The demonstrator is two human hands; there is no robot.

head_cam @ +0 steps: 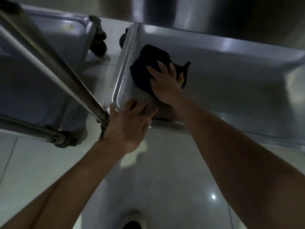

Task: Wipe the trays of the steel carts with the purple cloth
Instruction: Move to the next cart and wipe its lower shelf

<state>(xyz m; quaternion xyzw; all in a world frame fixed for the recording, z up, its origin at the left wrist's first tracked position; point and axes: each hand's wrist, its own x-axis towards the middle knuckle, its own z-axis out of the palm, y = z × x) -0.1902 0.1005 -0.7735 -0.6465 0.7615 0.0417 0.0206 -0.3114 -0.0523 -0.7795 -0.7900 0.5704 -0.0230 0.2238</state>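
A dark purple cloth (148, 63) lies bunched in the near left part of a low steel cart tray (231, 76). My right hand (166, 83) presses flat on the cloth, fingers spread and straight, covering its near side. My left hand (128, 121) rests on the tray's near left corner, fingers laid over the rim beside the cart's upright steel post (77, 83). The light is dim and the cloth looks almost black.
A second steel cart tray (38, 71) stands to the left, with castor wheels (99, 45) between the two carts. An upper shelf (198, 10) overhangs the far side. Pale glossy floor tiles (165, 179) lie below, and a shoe tip (133, 223) shows at the bottom edge.
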